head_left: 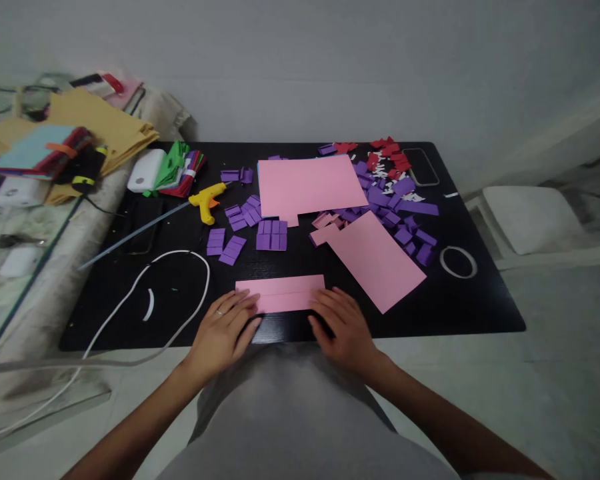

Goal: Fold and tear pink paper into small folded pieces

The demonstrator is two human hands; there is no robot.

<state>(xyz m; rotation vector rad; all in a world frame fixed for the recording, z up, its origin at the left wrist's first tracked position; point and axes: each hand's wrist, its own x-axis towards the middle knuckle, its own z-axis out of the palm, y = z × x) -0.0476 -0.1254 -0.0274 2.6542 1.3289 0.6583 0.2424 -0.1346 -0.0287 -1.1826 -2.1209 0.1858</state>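
On the flat black table (473,307), a long pink paper strip (283,293), perhaps creased, is best pressed evenly by the loosely spread left hand (224,328) and right hand (343,327).

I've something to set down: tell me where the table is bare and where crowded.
The table is bare at its right front corner, between the nearer pink sheet, the white ring and the front edge. A narrower gap runs between the pink strip and the purple pieces. Crowded: back right, with red pieces; back left, around the glue gun.
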